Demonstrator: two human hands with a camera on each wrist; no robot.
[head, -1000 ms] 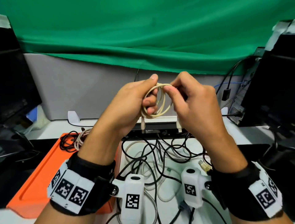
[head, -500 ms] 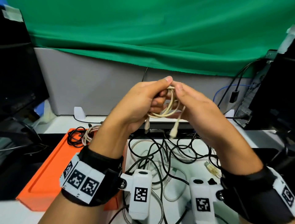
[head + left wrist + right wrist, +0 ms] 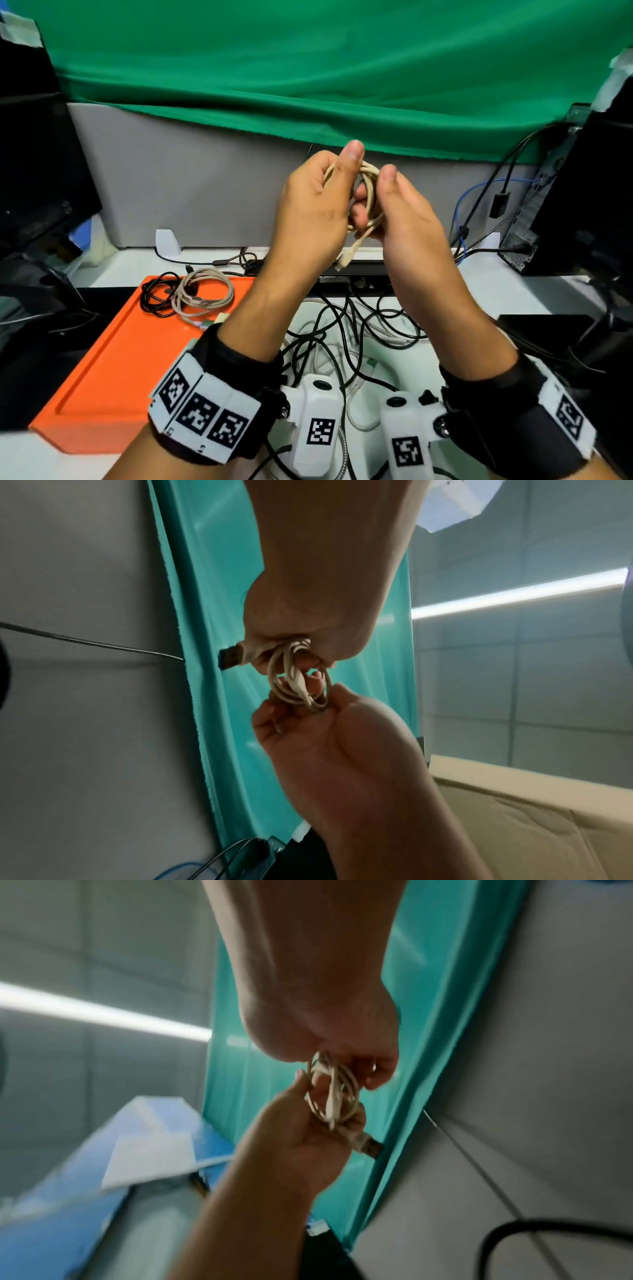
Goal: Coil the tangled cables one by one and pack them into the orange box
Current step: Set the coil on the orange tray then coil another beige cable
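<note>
I hold a small coil of cream cable (image 3: 370, 192) up in front of me with both hands. My left hand (image 3: 342, 181) grips one side of the coil, and its thumb points up. My right hand (image 3: 394, 202) pinches the other side. A cream plug (image 3: 344, 261) hangs down between the wrists. In the left wrist view a USB plug (image 3: 232, 656) sticks out of my left hand (image 3: 301, 647) beside the coil (image 3: 298, 689). The orange box (image 3: 113, 359) lies on the table at the left, with a black coil (image 3: 156, 296) and a beige coil (image 3: 205, 293) in it.
A tangle of black and white cables (image 3: 342, 329) lies on the table under my wrists. Dark monitors stand at the left (image 3: 34, 171) and a computer case (image 3: 582, 205) at the right. A grey partition (image 3: 188, 178) with green cloth closes the back.
The two hands have drawn closer together and the coil has turned edge-on. Only one plug now hangs below the hands, where two hung before.
</note>
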